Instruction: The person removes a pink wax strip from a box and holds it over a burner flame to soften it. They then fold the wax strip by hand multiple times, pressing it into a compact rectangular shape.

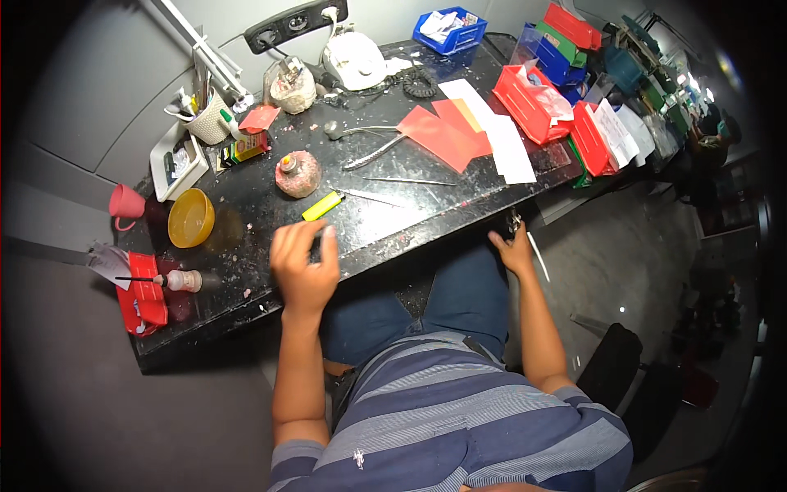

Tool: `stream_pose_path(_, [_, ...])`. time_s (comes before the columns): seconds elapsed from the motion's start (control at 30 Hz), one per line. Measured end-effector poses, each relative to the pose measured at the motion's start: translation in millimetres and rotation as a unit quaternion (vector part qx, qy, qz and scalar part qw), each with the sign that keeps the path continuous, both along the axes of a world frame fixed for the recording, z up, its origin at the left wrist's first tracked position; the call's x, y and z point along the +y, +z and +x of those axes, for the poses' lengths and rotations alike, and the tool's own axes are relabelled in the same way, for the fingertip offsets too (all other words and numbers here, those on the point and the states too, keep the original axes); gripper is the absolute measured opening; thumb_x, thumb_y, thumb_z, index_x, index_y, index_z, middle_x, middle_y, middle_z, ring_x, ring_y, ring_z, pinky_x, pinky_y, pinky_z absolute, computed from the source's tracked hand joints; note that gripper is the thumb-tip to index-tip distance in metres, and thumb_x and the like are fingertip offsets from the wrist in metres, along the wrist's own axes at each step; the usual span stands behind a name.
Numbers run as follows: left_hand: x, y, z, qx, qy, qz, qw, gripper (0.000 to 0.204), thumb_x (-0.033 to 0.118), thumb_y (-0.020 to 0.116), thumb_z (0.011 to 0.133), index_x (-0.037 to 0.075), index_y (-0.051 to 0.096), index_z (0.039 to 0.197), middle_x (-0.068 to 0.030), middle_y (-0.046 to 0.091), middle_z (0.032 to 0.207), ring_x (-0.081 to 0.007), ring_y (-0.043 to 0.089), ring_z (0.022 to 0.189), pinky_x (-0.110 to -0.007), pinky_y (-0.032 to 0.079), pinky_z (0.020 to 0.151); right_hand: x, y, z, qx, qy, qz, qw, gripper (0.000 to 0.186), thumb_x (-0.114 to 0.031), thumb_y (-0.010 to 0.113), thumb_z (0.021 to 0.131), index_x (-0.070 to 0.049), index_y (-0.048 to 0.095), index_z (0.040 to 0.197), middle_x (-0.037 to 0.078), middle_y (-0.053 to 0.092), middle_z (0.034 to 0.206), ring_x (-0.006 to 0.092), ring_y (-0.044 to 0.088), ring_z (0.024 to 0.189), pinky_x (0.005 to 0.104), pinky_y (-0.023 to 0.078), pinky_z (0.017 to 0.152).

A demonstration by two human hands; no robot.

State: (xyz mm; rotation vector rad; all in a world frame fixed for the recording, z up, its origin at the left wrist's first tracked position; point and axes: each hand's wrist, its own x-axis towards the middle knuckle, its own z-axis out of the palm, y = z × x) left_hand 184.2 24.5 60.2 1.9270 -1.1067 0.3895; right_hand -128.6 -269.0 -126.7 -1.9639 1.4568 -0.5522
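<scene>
My left hand (306, 266) hovers over the front edge of the black workbench (385, 234), thumb and fingers apart with nothing seen between them. Just beyond its fingertips lies a yellow-green lighter (322, 207). Close to that are a thin metal knife-like tool (373, 198), a slim metal rod (410, 180) and a round, wax-spattered burner (297, 174). Down at the bench's front right, my right hand (515, 250) has its thumb and forefinger spread. A small light-and-dark thing (514, 220) is by its fingertips, too small to make out. Its other fingers are partly hidden.
Red sheets (443, 139) and white paper (512, 152) lie at the bench's middle right, near red bins (533, 102). Leftward stand a yellow bowl (191, 218), pink mug (128, 201), small bottle (184, 281) and white tray (180, 168). A white device (354, 61) stands behind.
</scene>
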Motion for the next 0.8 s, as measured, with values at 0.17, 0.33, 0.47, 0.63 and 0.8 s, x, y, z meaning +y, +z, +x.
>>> stream_pose_path(0.17, [-62,-17,-19,-0.096,-0.072,0.101,0.988,0.012,0.014,0.077,0.086,0.007,0.073,0.096,-0.01,0.071,0.095,-0.032,0.064,0.094,-0.044,0.047,0.087,-16,-55,13,-0.386,-0.057,0.035,0.92,0.026,-0.022,0.075,0.099,-0.01,0.053,0.094,-0.006,0.049,0.084,0.0068,0.043,0.077,0.0249,0.038,0.07])
stream_pose_path(0.33, [-102,-27,2,-0.062,-0.087,0.161,0.981,0.014,0.013,0.076,0.088,0.002,0.068,0.087,-0.0154,0.067,0.087,-0.0384,0.063,0.087,-0.048,0.048,0.08,-32,-31,-14,-0.418,0.002,0.058,0.906,0.028,-0.027,0.077,0.099,-0.013,0.054,0.09,-0.008,0.05,0.083,0.004,0.043,0.076,0.0232,0.036,0.07])
stream_pose_path(0.47, [-142,-28,13,-0.099,-0.107,0.149,0.978,0.017,0.01,0.072,0.09,-0.001,0.063,0.08,-0.0207,0.066,0.085,-0.0425,0.063,0.087,-0.052,0.049,0.081,-57,6,-44,-0.427,0.092,0.023,0.899,0.029,-0.027,0.074,0.101,-0.009,0.053,0.093,0.001,0.063,0.08,0.0088,0.058,0.067,0.0257,0.049,0.061])
stream_pose_path(0.63, [-170,-16,-21,-0.134,-0.167,0.087,0.973,0.011,0.013,0.076,0.086,0.002,0.071,0.086,-0.0178,0.069,0.087,-0.0385,0.066,0.088,-0.05,0.051,0.081,-45,61,-125,-0.413,0.1,0.206,0.881,0.044,-0.032,0.062,0.107,-0.005,0.051,0.14,0.012,0.071,0.104,0.0103,0.058,0.059,0.0222,0.044,0.046])
stream_pose_path(0.8, [-173,-24,-71,-0.1,-0.266,0.154,0.946,0.015,0.011,0.08,0.078,0.005,0.073,0.09,-0.013,0.069,0.093,-0.0329,0.063,0.095,-0.043,0.047,0.085,-25,83,-178,-0.411,0.103,0.237,0.874,0.042,-0.033,0.058,0.109,-0.002,0.055,0.137,0.018,0.072,0.111,0.0118,0.058,0.059,0.0221,0.044,0.046])
